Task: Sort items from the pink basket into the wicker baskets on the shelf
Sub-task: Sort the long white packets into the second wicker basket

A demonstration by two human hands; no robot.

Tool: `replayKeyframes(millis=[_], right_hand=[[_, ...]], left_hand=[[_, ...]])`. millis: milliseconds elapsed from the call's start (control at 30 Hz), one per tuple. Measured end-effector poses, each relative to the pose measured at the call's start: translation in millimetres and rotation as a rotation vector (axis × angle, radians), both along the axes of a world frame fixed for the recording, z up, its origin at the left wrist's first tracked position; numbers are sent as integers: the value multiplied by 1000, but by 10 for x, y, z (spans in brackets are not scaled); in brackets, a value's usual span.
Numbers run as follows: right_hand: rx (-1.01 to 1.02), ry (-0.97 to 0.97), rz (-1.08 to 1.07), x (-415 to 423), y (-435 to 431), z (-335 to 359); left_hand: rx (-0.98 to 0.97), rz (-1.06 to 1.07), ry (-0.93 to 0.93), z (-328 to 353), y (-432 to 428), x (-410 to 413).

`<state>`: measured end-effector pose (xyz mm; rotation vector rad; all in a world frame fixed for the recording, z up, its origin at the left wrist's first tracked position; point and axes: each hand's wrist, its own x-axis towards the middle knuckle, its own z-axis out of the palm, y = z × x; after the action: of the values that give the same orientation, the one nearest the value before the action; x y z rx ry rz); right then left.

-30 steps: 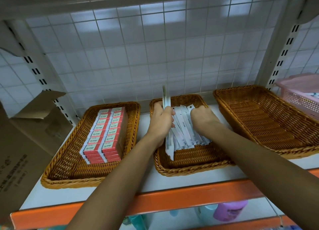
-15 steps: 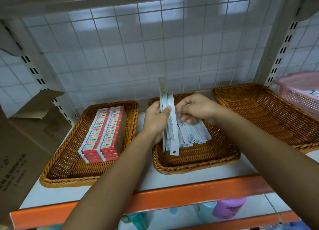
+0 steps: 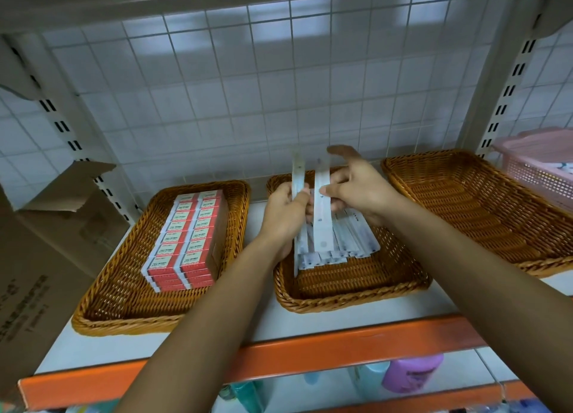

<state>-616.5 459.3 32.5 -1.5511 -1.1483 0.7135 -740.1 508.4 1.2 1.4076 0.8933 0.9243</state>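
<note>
Head view, left hand [image 3: 283, 214], right hand [image 3: 357, 190] pinching strips [image 3: 322, 226], 2B boxes [image 3: 186, 242]

The pink basket [image 3: 541, 167] was cut off by the right edge, and what lay inside it was too small to tell. The right wicker basket [image 3: 465, 201] lost its near corner to the same edge. The cardboard box [image 3: 46, 257] ran off the left edge, its print too blurred to read. The upper fingers [image 3: 342, 151] of the right hand [image 3: 359, 192] were smeared by blur. The left hand [image 3: 283, 217] showed only its back, its grip hidden behind the white packets [image 3: 322, 220], whose lettering was unreadable. The bottles [image 3: 412, 372] below the shelf were half hidden behind the orange beam [image 3: 310, 360].
</note>
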Motion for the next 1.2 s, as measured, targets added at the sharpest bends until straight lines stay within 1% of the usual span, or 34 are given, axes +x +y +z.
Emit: replayKeyframes(millis=[67, 100, 133, 233, 267, 300, 367, 433, 500, 533, 633, 667, 700, 767, 800, 867, 933, 967, 1000, 1100, 1167, 1200], right_hand=[[70, -66, -19, 21, 2, 3], [82, -132, -31, 29, -3, 8], [70, -240, -37, 43, -5, 8], [-45, -812, -21, 71, -18, 24], [-60, -914, 12, 75, -17, 31], [-72, -956, 70, 74, -20, 41], [-75, -989, 163, 61, -19, 56], [-105, -1044, 168, 63, -22, 78], [-127, -1081, 111, 88, -37, 117], [-125, -1068, 74, 118, -35, 127], [-108, -1009, -84, 209, -32, 157], [-116, -967, -142, 231, -22, 164], [-153, -880, -185, 250, -15, 160], [-297, -682, -196, 256, 7, 109], [-390, -662, -176, 233, 19, 69], [-522, -735, -160, 177, 38, -24], [-573, -843, -176, 97, 20, -82], [-578, -906, -180, 67, 15, -114], [-579, -963, -178, 45, 11, -143], [-566, -1070, -156, 35, 32, -254], [-501, -1052, -191, 42, 60, -280], [-445, -984, -202, 36, 72, -270]], left_hand=[[39, -56, 17, 19, -34, -12], [48, -74, 8, 32, -48, -17], [56, -84, 5, 41, -56, -24], [75, -82, 36, 60, -63, -32], [69, -81, 41, 64, -63, -32], [61, -79, 40, 64, -61, -28], [33, -68, 35, 71, -65, -30], [15, -71, 35, 71, -67, -34], [14, -69, 20, 66, -58, -36], [0, -50, -8, 66, -47, -36], [-134, 36, -157, 72, 14, -26], [-178, 48, -209, 71, 31, -25], [-208, 49, -243, 72, 43, -22], [-244, 42, -277, 63, 48, -19], [-259, 43, -271, 67, 48, -21], [-274, 52, -191, 77, 51, -8], [-205, 55, -62, 68, 45, 1], [-156, 41, -35, 52, 41, 1], [-126, 16, -35, 40, 32, -5], [-146, -19, -100, 13, 25, -27], [-181, -6, -158, 13, 38, -37], [-196, -3, -187, 13, 46, -38]])
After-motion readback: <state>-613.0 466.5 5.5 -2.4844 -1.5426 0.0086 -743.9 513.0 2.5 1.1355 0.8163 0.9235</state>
